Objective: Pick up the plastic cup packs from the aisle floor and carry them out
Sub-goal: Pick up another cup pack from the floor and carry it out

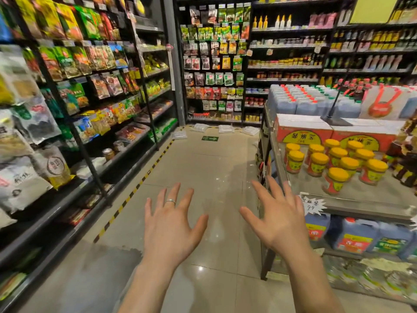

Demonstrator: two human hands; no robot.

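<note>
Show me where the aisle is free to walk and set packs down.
Free: the tiled floor between the left shelves and the display table, up to the green arrow sticker. Crowded: the far end, where cup packs line the shelf base, and the table's back, packed with jars.

This is a food shop. Tall shelves [86,154] packed with snack bags [67,62] line one side. Bottles [282,21] fill the back wall, and jars [336,181] with yellow lids sit by a price tag [312,205].

We log: translucent cup packs [200,127]; beige floor [203,177]; yellow-black striped tape [135,188]; yellow-lidded red jars [336,180]; green arrow sign [209,138].
</note>
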